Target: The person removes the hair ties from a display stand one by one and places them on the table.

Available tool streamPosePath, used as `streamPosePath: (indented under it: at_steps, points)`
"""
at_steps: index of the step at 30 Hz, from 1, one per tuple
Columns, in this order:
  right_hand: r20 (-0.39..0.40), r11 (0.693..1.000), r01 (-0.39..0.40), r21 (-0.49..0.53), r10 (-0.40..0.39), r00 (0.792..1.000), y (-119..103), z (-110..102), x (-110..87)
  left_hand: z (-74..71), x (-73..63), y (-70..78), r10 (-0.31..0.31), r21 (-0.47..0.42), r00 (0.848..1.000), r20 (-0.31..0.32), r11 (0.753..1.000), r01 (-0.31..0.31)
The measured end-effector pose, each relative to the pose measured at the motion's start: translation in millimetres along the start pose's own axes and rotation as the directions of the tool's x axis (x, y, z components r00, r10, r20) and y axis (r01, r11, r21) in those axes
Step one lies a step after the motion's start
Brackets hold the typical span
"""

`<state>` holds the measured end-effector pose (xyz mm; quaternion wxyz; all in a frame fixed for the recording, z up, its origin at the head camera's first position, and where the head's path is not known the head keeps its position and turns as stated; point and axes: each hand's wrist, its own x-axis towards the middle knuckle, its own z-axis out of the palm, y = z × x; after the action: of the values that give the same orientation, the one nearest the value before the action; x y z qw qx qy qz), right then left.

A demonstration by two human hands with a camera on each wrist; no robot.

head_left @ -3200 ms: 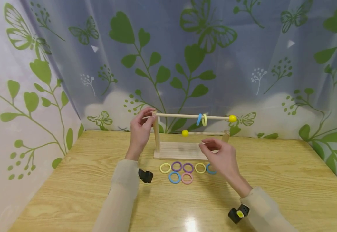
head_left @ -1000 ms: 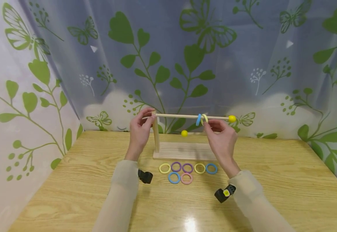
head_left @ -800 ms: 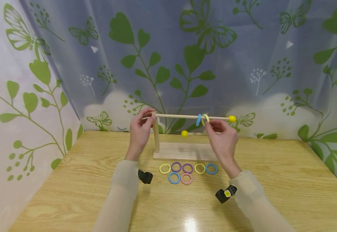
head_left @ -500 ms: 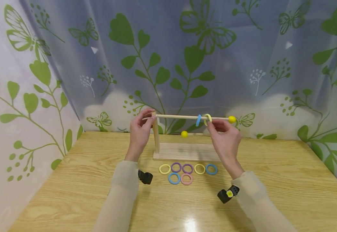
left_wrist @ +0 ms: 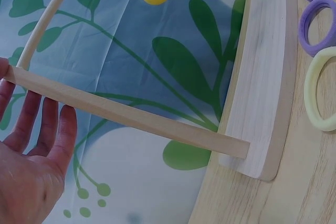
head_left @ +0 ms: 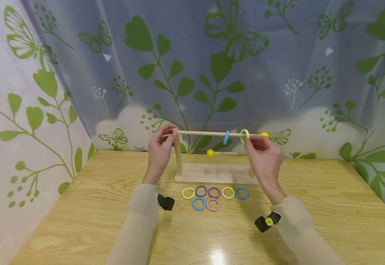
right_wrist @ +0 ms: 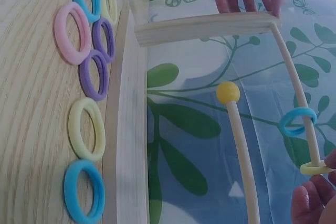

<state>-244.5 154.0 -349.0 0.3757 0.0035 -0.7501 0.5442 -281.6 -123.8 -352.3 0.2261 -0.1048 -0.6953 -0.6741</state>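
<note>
My left hand (head_left: 161, 143) grips the top of the left post (head_left: 178, 154) of a wooden stand, thumb on one side and fingers on the other. From that post a long rod (head_left: 202, 133) runs right to a yellow ball (head_left: 264, 135), partly covered by my right fingers. Between thumb and fingertips, my right hand (head_left: 265, 152) pinches a pale yellow hair tie (head_left: 244, 134) that encircles this rod near the ball. A blue hair tie (head_left: 226, 137) hangs farther left on the rod. In the right wrist view, only fingertips of the right hand show beside the yellow hair tie (right_wrist: 315, 168).
A lower rod with a yellow ball (head_left: 210, 153) on its left end sits below. In front of the stand's base (head_left: 215, 173) lie several loose hair ties, among them a pink one (head_left: 213, 204) and a blue one (head_left: 241, 193). A patterned curtain (head_left: 192, 73) hangs behind the table.
My right hand came up from above the base, took hold of the yellow hair tie and slid it right along the rod, away from the blue one. The left hand stays put.
</note>
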Motion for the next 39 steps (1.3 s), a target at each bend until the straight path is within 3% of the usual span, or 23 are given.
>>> streamPosePath:
  at_steps: [23, 39]
  points:
    - [-0.043, 0.999, -0.036, -0.039, 0.034, 0.999, 10.2, -21.7, 5.3, 0.8, 0.5, 1.5, 0.027, 0.017, 0.999, -0.017, 0.999, -0.027]
    - [-0.070, 0.998, -0.018, -0.054, 0.015, 0.997, 14.1, -31.7, 9.1, 0.8, 1.0, -1.6, 0.024, 0.012, 1.000, -0.014, 1.000, -0.023]
